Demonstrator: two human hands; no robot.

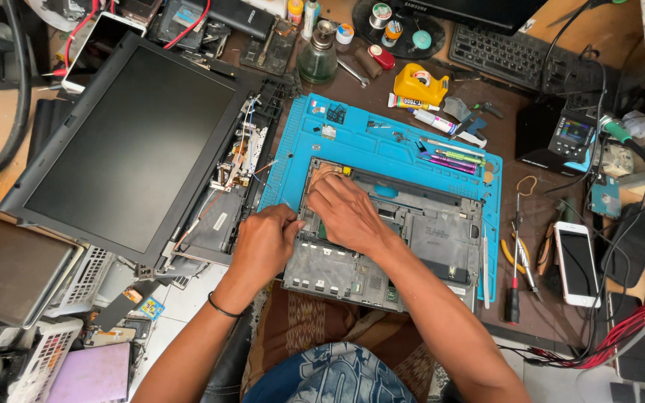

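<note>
Carefully, the left hand (263, 242) pinches something too small to identify at the grey plastic laptop base shell (442, 231); the right hand (345, 213) presses flat, steadying it on the blue silicone mat (382, 138).

Both my arms are bare up to above the elbow; no sleeves show in the frame. On my left wrist I wear a thin black band (222, 307), like a simple cord. At the bottom centre of the frame my blue shirt (330, 377) with a pale printed pattern is visible, and over my lap a brown patterned cloth (304, 325).
</note>
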